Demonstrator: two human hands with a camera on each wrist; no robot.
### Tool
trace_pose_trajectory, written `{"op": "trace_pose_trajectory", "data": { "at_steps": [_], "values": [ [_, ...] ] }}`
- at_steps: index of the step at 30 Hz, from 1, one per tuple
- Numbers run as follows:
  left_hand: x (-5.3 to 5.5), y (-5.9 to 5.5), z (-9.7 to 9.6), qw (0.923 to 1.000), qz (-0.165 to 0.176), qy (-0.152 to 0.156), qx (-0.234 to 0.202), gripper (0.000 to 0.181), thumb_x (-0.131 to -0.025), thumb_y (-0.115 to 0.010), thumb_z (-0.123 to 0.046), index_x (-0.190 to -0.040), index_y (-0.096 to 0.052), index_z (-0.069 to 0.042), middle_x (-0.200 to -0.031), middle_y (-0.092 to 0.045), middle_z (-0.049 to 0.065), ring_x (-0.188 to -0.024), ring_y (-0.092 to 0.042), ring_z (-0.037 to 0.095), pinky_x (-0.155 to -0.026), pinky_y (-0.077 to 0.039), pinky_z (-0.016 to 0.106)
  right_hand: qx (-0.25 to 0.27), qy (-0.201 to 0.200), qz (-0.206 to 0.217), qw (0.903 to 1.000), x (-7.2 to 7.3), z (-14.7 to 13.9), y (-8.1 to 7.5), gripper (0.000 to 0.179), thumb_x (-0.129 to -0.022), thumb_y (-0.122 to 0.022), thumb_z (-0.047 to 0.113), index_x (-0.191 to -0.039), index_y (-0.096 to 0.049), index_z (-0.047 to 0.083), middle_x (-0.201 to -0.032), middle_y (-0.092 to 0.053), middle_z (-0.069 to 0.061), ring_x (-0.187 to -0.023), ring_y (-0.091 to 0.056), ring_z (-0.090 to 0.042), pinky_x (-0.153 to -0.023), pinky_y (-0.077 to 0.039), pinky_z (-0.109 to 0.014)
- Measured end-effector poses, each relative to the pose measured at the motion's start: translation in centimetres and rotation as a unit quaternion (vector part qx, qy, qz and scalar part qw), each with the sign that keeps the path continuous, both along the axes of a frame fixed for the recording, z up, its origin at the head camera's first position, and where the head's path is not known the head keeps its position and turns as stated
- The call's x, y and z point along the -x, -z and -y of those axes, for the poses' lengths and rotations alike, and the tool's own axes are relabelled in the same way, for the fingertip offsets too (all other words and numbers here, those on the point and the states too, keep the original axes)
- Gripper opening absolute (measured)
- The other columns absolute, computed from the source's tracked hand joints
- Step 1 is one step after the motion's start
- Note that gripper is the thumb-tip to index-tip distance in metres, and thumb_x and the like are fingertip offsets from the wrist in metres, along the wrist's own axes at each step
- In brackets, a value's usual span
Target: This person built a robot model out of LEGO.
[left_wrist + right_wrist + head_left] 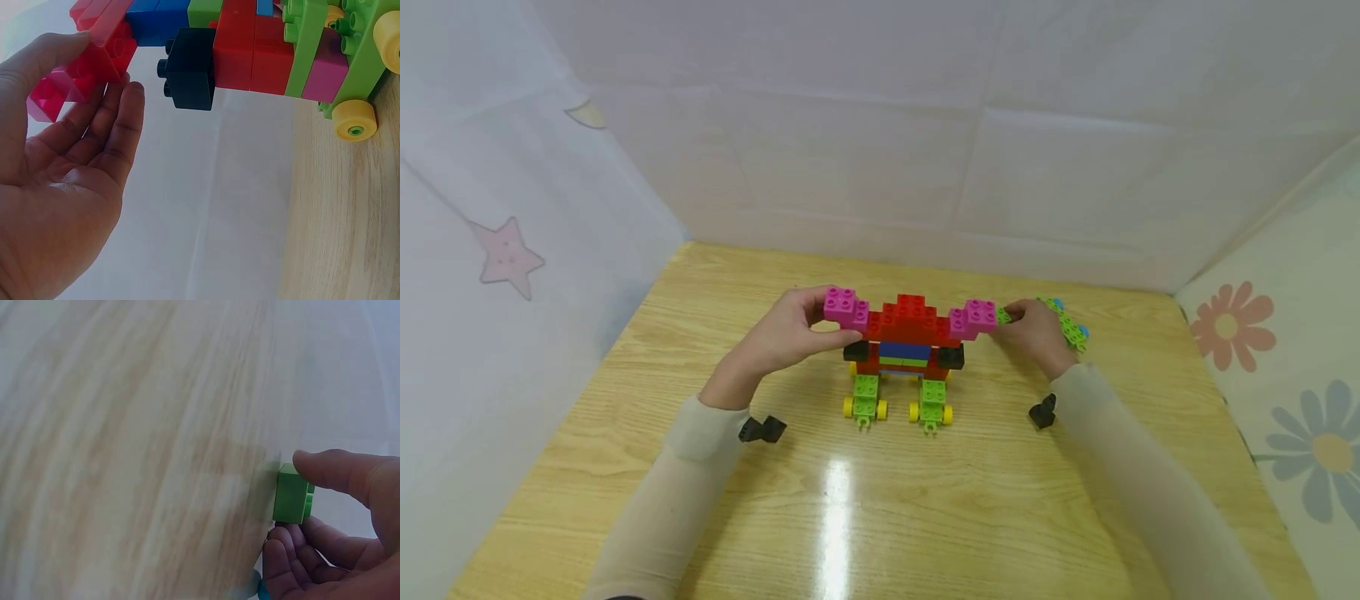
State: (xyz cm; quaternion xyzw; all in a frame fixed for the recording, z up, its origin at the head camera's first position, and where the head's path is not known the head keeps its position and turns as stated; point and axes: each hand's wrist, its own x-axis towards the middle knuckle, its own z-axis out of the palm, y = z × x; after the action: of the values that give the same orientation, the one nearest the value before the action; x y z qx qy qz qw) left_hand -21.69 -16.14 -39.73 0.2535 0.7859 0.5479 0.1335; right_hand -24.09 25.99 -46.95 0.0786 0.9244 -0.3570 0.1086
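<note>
A figure of toy building bricks (912, 321) stands on the table, red in its upper part with pink bricks (981, 315) stepping out on both sides. Black bricks (192, 70) jut from its sides, and its two green bases have yellow wheels (355, 120). My left hand (786, 332) holds the figure's left end, thumb and fingers around the pink and red bricks. Right of the figure, my right hand (1033, 333) pinches a green brick (291, 494) between thumb and fingers, low by the tabletop.
Just beyond my right hand lies a green wheeled piece (1073, 333) with blue wheels. Loose black bricks (763, 429) lie by my left forearm, and another black piece (1042, 412) is near my right wrist. White cloth walls (850, 158) border the wooden table (775, 533).
</note>
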Motion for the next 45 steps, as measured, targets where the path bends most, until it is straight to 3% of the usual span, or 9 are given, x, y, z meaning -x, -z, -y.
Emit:
{"op": "trace_pose_trajectory", "data": {
  "at_steps": [4, 11, 20, 28, 34, 39, 45],
  "values": [
    [0.0, -0.1, -0.1, 1.0, 0.003, 0.003, 0.001, 0.039, -0.099, -0.086, -0.012, -0.136, -0.074, -0.004, -0.127, -0.077, 0.013, -0.112, -0.07, 0.028, -0.098, -0.06, 0.024, -0.005, 0.009, -0.005, 0.9999, -0.1, 0.0, 0.0, 0.072, -0.103, -0.08, 0.035, -0.157, -0.057, -0.007, -0.152, -0.063, -0.029, -0.138, -0.062, -0.045, -0.118, -0.054, -0.061],
    [-0.1, -0.1, -0.2, 1.0, 0.003, 0.002, 0.003, 0.04, -0.099, -0.086, -0.013, -0.136, -0.073, -0.004, -0.127, -0.077, 0.012, -0.112, -0.07, 0.028, -0.098, -0.06, 0.024, 0.001, 0.008, -0.002, 1.0, -0.4, 0.0, -0.5, 0.066, -0.105, -0.078, 0.027, -0.158, -0.056, -0.007, -0.155, -0.061, -0.03, -0.142, -0.06, -0.047, -0.121, -0.053, -0.061],
    [-0.2, -0.2, 0.0, 1.0, 0.003, 0.0, 0.003, 0.039, -0.099, -0.086, -0.012, -0.135, -0.074, -0.004, -0.127, -0.078, 0.012, -0.111, -0.07, 0.028, -0.098, -0.06, 0.024, 0.017, -0.002, -0.017, 0.9997, -0.6, -0.2, -2.4, 0.06, -0.106, -0.075, 0.025, -0.157, -0.059, -0.004, -0.152, -0.064, -0.028, -0.141, -0.061, -0.045, -0.119, -0.054, -0.06],
    [0.0, -0.1, 0.1, 1.0, -0.005, -0.002, 0.001, 0.039, -0.099, -0.085, -0.011, -0.135, -0.074, -0.003, -0.127, -0.078, 0.013, -0.111, -0.07, 0.027, -0.098, -0.059, 0.023, 0.033, -0.023, -0.044, 0.9982, -0.7, 0.5, -6.6, 0.061, -0.107, -0.078, 0.034, -0.157, -0.062, 0.003, -0.151, -0.067, -0.021, -0.137, -0.064, -0.039, -0.113, -0.057, -0.057],
    [-0.1, -0.1, 0.0, 0.9999, -0.008, -0.003, -0.006, 0.038, -0.099, -0.085, -0.011, -0.135, -0.074, -0.003, -0.127, -0.078, 0.013, -0.111, -0.07, 0.026, -0.099, -0.059, 0.023, 0.049, -0.041, -0.066, 0.9957, -1.6, 2.0, -10.9, 0.058, -0.107, -0.078, 0.038, -0.156, -0.065, 0.01, -0.145, -0.071, -0.017, -0.131, -0.066, -0.034, -0.105, -0.057, -0.049],
    [-0.2, -0.2, 0.0, 0.9999, -0.008, -0.002, -0.015, 0.039, -0.099, -0.086, -0.011, -0.135, -0.073, -0.004, -0.127, -0.077, 0.012, -0.112, -0.07, 0.028, -0.1, -0.059, 0.021, 0.049, -0.061, -0.071, 0.9944, -2.6, 3.5, -14.5, 0.055, -0.106, -0.08, 0.039, -0.153, -0.067, 0.014, -0.141, -0.072, -0.015, -0.126, -0.067, -0.03, -0.108, -0.057, -0.05],
    [-0.2, -0.3, -0.1, 0.9996, -0.012, -0.005, -0.027, 0.038, -0.099, -0.085, -0.01, -0.134, -0.072, -0.004, -0.126, -0.075, 0.013, -0.113, -0.071, 0.029, -0.101, -0.059, 0.021, 0.05, -0.09, -0.071, 0.9921, -4.0, 5.5, -17.2, 0.051, -0.103, -0.083, 0.04, -0.148, -0.071, 0.018, -0.136, -0.075, -0.011, -0.121, -0.069, -0.026, -0.107, -0.058, -0.046]
  ]
}}
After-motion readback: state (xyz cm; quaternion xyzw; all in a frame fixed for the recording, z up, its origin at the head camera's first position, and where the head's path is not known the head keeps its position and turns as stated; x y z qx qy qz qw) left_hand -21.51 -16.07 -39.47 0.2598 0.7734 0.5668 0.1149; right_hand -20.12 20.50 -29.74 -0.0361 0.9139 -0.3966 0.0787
